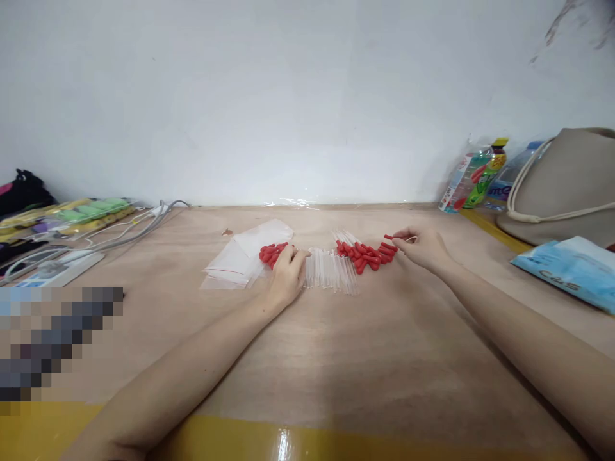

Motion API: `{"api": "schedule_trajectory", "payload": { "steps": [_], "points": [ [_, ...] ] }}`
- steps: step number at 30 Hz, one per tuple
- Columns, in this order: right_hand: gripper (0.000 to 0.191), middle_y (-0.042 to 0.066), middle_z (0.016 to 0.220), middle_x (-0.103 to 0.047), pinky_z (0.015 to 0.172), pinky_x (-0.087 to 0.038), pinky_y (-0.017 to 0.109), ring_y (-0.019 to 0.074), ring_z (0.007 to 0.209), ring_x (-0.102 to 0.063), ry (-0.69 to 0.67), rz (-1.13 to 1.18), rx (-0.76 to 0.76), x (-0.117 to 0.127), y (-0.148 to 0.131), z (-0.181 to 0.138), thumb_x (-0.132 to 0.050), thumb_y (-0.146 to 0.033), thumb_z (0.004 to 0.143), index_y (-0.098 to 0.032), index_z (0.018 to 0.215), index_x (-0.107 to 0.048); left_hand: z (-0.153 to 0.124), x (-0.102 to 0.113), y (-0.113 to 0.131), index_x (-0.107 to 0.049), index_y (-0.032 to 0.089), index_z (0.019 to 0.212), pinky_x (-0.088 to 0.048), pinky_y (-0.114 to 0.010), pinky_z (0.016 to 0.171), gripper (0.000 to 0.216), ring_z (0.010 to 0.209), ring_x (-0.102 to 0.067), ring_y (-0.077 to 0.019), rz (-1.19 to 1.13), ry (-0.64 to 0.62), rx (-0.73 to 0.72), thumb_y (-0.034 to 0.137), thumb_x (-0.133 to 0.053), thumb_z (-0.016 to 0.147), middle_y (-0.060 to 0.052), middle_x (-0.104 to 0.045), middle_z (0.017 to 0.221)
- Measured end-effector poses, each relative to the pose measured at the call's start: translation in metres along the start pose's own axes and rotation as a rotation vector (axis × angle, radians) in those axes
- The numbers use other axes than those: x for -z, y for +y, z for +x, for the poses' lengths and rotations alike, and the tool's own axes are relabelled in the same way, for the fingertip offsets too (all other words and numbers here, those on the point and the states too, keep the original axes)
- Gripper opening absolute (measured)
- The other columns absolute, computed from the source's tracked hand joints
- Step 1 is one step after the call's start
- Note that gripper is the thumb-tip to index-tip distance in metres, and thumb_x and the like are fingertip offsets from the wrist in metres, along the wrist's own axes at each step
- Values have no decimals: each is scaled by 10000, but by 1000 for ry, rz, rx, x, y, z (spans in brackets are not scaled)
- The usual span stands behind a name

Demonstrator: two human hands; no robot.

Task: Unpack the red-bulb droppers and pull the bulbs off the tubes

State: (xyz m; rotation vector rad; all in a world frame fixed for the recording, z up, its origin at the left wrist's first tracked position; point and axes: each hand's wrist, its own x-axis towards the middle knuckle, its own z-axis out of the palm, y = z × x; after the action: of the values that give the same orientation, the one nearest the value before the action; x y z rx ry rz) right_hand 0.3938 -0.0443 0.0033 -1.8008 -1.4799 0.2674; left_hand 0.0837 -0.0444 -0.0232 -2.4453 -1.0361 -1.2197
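My left hand point(288, 272) rests on the table with its fingers curled over a small heap of red caps point(270, 252), beside a row of clear thin tubes point(331, 272). My right hand point(423, 246) is pinched on one dropper with a red cap point(388, 237) at the right end of a second pile of red-capped droppers point(368, 255). A stack of small clear plastic bags point(240, 262) lies just left of my left hand.
The brown table point(336, 358) has a yellow front edge. Cables and coloured flat items point(86, 214) lie at far left. Drink bottles point(473, 176), a beige bag point(567, 186) and a blue packet point(571, 269) sit at right. A white wall stands behind.
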Motion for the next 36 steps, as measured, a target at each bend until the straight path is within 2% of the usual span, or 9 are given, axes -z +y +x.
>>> {"api": "schedule_trajectory", "payload": {
  "steps": [5, 10, 16, 20, 23, 29, 32, 36],
  "points": [
    [281, 40, 707, -638, 547, -401, 246, 136, 605, -552, 22, -7, 33, -8, 8, 4, -618, -371, 657, -148, 826, -642, -1, 2, 5, -532, 167, 892, -460, -259, 631, 132, 698, -511, -135, -21, -46, 18, 123, -426, 828, -31, -487, 796],
    [230, 23, 657, -641, 528, -371, 245, 140, 586, -553, -20, -120, 27, -10, 10, 5, -595, -396, 684, -184, 744, -659, -3, 4, 9, -531, 157, 887, -473, -240, 600, 91, 643, -521, -108, -107, -118, 33, 197, -502, 809, -28, -513, 824],
    [244, 29, 675, -662, 567, -379, 253, 164, 661, -587, -23, -193, 58, -9, 0, 1, -544, -388, 732, -196, 760, -692, -1, 6, 13, -572, 130, 958, -485, -336, 788, 328, 883, -539, -193, -151, -157, 18, 387, -612, 759, -86, -544, 941],
    [245, 15, 686, -670, 574, -384, 243, 152, 655, -589, -123, -216, 53, -11, -16, 1, -542, -395, 733, -209, 767, -697, 0, 7, 13, -593, 123, 973, -463, -395, 839, 431, 938, -506, -228, -165, -190, 11, 469, -636, 719, -109, -536, 993],
    [254, 8, 634, -659, 542, -381, 240, 151, 622, -587, -211, -245, -18, -16, -26, 8, -551, -425, 714, -219, 729, -698, 0, 8, 12, -593, 137, 1014, -451, -413, 845, 353, 949, -485, -232, -146, -197, 22, 413, -561, 796, -106, -539, 993],
    [253, -6, 412, -546, 429, -362, 246, 126, 392, -494, -401, -260, -143, -32, -38, 31, -627, -434, 612, -185, 601, -673, -1, 9, 11, -601, 155, 1024, -396, -452, 899, 273, 1037, -425, -252, -73, -188, 54, 329, -468, 862, -110, -521, 1052],
    [249, 8, 389, -525, 434, -358, 265, 134, 373, -482, -411, -288, -180, -35, -44, 34, -640, -409, 580, -168, 520, -633, -2, 9, 11, -605, 163, 1020, -383, -469, 895, 270, 1052, -415, -262, -45, -206, 61, 332, -468, 861, -113, -520, 1073],
    [239, 22, 433, -563, 498, -377, 294, 161, 427, -529, -334, -308, -193, -29, -50, 30, -601, -403, 606, -181, 521, -629, -2, 10, 11, -606, 180, 1016, -375, -476, 891, 260, 1066, -411, -267, -30, -208, 52, 333, -466, 859, -110, -516, 1088]
  ]
}}
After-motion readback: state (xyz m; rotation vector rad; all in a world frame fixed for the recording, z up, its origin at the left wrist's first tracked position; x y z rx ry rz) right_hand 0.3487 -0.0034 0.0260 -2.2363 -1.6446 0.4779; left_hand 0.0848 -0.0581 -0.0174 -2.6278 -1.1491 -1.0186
